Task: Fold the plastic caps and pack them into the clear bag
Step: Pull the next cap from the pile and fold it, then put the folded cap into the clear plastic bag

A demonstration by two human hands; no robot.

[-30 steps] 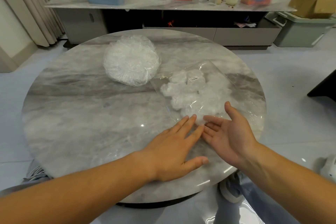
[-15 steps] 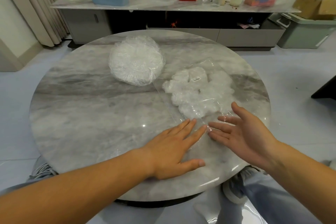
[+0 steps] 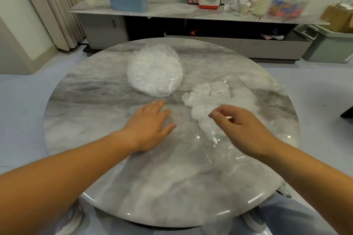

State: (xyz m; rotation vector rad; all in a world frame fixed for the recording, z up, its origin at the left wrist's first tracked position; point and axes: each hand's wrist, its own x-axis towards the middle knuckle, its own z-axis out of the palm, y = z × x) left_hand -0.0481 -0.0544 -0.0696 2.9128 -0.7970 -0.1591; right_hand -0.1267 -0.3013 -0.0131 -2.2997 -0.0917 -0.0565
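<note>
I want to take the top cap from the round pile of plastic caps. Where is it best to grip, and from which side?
Probably pinch the crinkled rim at the near edge of the pile of plastic caps, coming from the near side, where the left hand is. The pile is a low dome, so its middle offers little hold; the clear bag crowds its right side.

A pile of caps (image 3: 154,70) lies far-centre on the table (image 3: 95,120), the clear bag (image 3: 215,150) holding folded caps (image 3: 206,99) just right of it; left hand (image 3: 150,126) before the pile, right hand (image 3: 242,126) over the bag.
</note>
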